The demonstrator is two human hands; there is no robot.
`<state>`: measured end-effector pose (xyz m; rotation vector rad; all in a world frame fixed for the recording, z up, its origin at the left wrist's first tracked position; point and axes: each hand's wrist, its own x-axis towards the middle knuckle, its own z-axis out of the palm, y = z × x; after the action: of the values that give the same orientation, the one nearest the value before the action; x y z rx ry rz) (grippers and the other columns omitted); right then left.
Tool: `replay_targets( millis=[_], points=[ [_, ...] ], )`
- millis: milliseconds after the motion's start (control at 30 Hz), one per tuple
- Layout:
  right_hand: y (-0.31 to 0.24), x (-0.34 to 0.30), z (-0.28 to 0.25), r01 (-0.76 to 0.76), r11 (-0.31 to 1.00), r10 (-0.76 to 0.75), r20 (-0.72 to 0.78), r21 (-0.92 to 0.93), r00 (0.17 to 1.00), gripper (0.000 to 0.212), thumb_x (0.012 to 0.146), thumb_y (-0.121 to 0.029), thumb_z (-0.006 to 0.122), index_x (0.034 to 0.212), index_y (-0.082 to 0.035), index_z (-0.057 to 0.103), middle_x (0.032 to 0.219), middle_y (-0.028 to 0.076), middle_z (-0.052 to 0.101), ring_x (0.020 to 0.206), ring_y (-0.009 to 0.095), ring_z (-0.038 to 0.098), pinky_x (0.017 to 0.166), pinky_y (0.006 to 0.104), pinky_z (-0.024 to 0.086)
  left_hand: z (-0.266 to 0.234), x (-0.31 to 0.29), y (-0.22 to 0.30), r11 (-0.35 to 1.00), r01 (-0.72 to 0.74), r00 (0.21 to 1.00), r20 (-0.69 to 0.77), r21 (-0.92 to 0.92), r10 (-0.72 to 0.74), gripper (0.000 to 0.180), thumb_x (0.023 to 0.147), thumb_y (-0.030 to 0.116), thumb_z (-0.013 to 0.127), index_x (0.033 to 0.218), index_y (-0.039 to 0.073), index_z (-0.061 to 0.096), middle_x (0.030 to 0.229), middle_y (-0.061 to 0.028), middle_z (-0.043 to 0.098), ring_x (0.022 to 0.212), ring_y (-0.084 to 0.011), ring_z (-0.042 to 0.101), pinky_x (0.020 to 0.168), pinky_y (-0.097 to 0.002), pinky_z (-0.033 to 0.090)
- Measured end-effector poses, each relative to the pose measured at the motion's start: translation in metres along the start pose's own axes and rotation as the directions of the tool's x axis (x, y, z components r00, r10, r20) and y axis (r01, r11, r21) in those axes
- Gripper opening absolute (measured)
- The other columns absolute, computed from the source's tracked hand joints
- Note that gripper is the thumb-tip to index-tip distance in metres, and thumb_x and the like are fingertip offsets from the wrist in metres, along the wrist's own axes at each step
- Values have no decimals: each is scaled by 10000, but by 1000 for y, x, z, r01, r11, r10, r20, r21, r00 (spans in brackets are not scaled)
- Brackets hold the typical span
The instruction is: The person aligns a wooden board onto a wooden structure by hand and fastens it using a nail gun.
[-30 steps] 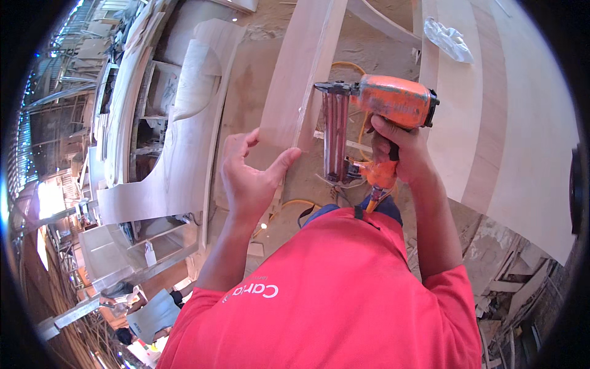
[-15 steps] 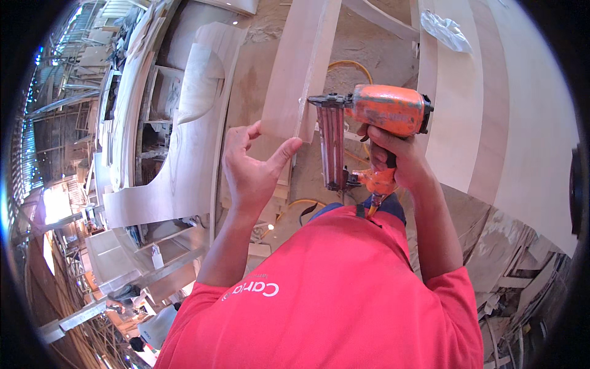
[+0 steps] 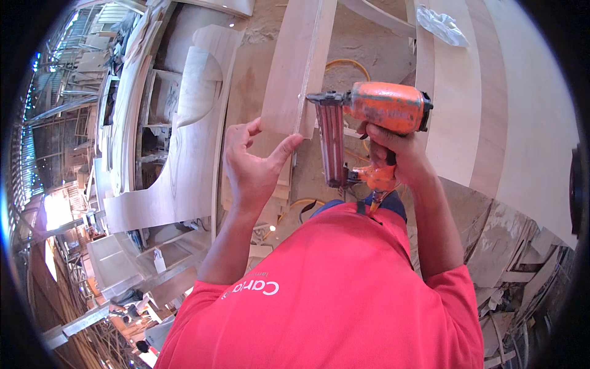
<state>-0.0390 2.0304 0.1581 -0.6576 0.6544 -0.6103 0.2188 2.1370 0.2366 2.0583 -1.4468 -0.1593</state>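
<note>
My right hand [image 3: 393, 152] is wrapped round the handle of an orange nail gun [image 3: 384, 107]. The gun lies sideways, its dark nose touching or almost touching the edge of a long wooden board assembly [image 3: 287, 80]; its long reddish magazine [image 3: 332, 144] runs back toward me. Two boards seem to meet along a lengthwise seam there. My left hand [image 3: 255, 157] grips the assembly's near end, thumb on the end by the seam and fingers at its left corner. An air hose fitting [image 3: 375, 203] sits at the gun's handle end.
A yellow hose [image 3: 347, 63] loops on the dusty floor beyond the gun. Large pale panels [image 3: 528, 104] stand at right, with crumpled white plastic [image 3: 441, 26] on them. Curved-cut plywood [image 3: 166, 184] and stacked boards [image 3: 132, 117] lie at left. Scrap wood [image 3: 510, 270] is piled at lower right.
Hardly anything differs: the nail gun and both hands keep the same hold, with the whole picture shifted slightly.
</note>
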Motion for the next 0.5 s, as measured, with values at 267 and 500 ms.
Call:
replay_targets(
  millis=[267, 500],
  points=[
    [4, -1, 0, 34, 999, -33, 34, -37, 999, 257, 963, -236, 766, 1069, -19, 677, 631, -36, 509, 513, 65, 496, 483, 252, 433, 2, 6, -8, 998, -54, 999, 1, -17, 54, 633, 754, 372, 965, 1191, -1, 698, 1088, -75, 664, 1061, -216, 653, 904, -394, 527],
    [2, -2, 2, 17, 1000, -17, 27, 5, 999, 254, 972, -234, 758, 1069, -15, 675, 628, -35, 499, 511, 62, 487, 474, 254, 438, 7, 9, -8, 994, -47, 998, -43, -98, 43, 613, 727, 357, 982, 1107, -28, 693, 1011, -112, 644, 953, -245, 627, 870, -377, 510]
  ],
)
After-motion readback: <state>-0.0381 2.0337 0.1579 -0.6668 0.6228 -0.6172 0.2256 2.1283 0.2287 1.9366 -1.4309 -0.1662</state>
